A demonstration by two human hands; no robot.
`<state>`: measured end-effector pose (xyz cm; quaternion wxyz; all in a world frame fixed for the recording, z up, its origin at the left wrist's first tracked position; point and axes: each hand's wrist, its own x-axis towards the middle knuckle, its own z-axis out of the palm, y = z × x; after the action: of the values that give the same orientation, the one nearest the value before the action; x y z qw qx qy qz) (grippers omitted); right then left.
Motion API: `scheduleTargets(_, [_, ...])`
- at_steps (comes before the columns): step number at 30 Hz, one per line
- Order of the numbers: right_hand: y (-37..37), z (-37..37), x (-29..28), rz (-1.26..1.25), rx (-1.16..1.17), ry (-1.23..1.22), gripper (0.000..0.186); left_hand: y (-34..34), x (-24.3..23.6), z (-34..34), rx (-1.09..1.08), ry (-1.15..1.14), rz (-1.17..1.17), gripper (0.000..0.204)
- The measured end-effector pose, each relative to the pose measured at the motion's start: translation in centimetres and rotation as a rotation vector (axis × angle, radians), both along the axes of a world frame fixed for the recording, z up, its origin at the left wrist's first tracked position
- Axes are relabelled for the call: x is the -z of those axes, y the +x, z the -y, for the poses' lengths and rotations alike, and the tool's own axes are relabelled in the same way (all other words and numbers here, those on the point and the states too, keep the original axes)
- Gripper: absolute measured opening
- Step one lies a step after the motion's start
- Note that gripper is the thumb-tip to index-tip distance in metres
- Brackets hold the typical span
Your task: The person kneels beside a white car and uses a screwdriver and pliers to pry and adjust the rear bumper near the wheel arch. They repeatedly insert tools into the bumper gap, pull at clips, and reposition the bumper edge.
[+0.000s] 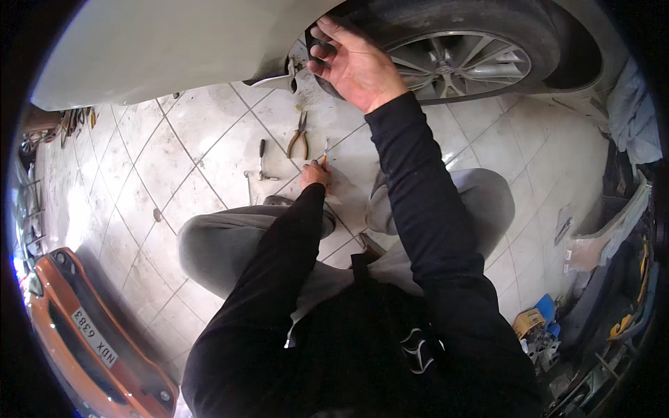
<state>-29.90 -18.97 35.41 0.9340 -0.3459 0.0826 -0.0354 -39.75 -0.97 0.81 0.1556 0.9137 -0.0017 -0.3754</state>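
Note:
My left hand (313, 174) is low on the floor, its fingers closed on an orange-handled screwdriver (324, 159). Just above it lie pliers with yellow-and-black handles (298, 144) and, to the left, a black-handled metal tool (262, 155) with a small metal piece by it. My right hand (359, 70) is raised at the edge of a cream car body panel (167, 45), in front of a tire (529, 31) with a silver wheel (442, 66). Its fingers are apart and loosely bent, with nothing visible in them; whether they touch the panel I cannot tell.
I am crouched on a tiled floor (153, 230). An orange bumper (101, 331) lies at the lower left, and assorted tools lie at the far left. Stacked panels (610, 223), plastic-wrapped items (631, 115) and small blue and yellow parts (533, 320) line the right side.

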Motion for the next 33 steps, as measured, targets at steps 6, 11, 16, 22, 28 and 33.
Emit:
scheduleTargets(6, [-0.1,-1.1,-2.8,-0.026,0.030,-0.107,0.023,2.1,-0.8,-0.2,-0.104,-0.177,0.175,0.040])
scheduleTargets(11, [-5.5,2.0,0.3,0.045,0.373,-0.509,0.031,1.8,-14.6,5.2,-0.322,-0.901,0.236,0.030])
scheduleTargets(16, [-12.9,5.3,6.7,-0.520,0.687,-0.969,0.059,3.9,-31.4,10.1,-0.412,-1.281,0.310,0.025])
scheduleTargets(22, [-11.3,6.0,5.1,-0.284,0.372,-0.344,0.039,6.0,-35.0,13.4,-0.324,-1.288,0.242,0.025])
scheduleTargets(28, [-9.1,7.1,5.8,-0.257,0.344,-0.223,0.039,8.6,-34.8,12.1,-0.442,-1.380,0.476,0.032])
scheduleTargets(33, [-8.5,7.0,5.2,-0.227,0.340,-0.222,0.048,9.7,-35.8,11.7,-0.487,-1.551,0.354,0.028])
